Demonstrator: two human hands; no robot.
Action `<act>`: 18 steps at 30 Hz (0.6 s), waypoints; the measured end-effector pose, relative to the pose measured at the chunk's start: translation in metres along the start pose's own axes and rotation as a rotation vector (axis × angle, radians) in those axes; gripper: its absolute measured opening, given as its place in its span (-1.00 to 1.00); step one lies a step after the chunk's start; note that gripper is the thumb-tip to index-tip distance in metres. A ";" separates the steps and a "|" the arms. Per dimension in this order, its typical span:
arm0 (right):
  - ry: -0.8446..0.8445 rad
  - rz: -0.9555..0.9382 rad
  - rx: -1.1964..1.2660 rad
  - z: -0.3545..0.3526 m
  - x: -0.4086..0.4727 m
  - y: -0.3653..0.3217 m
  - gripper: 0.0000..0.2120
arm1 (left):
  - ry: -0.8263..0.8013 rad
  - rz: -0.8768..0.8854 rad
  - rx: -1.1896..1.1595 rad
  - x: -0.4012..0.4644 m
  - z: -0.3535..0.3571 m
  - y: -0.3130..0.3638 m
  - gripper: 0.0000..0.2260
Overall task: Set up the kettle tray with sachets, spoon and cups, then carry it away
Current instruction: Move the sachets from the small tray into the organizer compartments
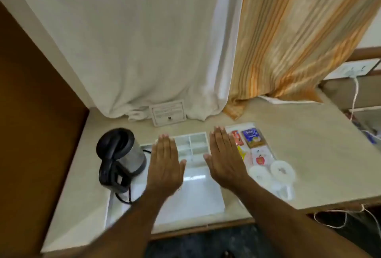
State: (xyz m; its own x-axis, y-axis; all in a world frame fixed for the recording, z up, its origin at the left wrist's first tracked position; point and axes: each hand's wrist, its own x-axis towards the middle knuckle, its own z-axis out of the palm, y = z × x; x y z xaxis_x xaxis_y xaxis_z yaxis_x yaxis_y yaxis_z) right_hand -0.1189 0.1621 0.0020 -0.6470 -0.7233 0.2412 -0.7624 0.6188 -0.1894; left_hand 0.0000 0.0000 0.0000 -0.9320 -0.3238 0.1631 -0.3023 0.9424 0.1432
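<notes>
A white tray [198,200] lies on the beige counter, with small empty compartments [192,147] at its far end. A black and steel kettle [119,158] stands on the tray's left part, its cord coiled beside it. Right of the tray lie several sachets [252,144], flat on the counter. Two white cups [272,175] stand in front of the sachets. My left hand [165,165] and my right hand [224,158] hover flat, palms down, over the tray, fingers together and holding nothing. I see no spoon.
A printed card [168,112] leans against the white curtain [144,51] at the back. An orange striped curtain [299,41] hangs at the right. A wall socket [350,70] with a white cable is at the far right. A brown wooden panel [31,113] borders the counter's left.
</notes>
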 end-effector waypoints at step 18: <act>-0.039 0.541 0.194 0.023 0.044 0.044 -0.66 | -0.329 -0.021 0.011 -0.064 0.085 0.008 -0.37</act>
State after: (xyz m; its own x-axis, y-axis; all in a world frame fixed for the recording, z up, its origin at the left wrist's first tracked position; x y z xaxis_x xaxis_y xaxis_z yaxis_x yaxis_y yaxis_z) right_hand -0.1814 0.1505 -0.0174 -0.9426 -0.3330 0.0265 -0.3089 0.8388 -0.4484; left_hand 0.0400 0.0356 -0.0917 -0.9395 -0.3007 -0.1641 -0.3231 0.9370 0.1327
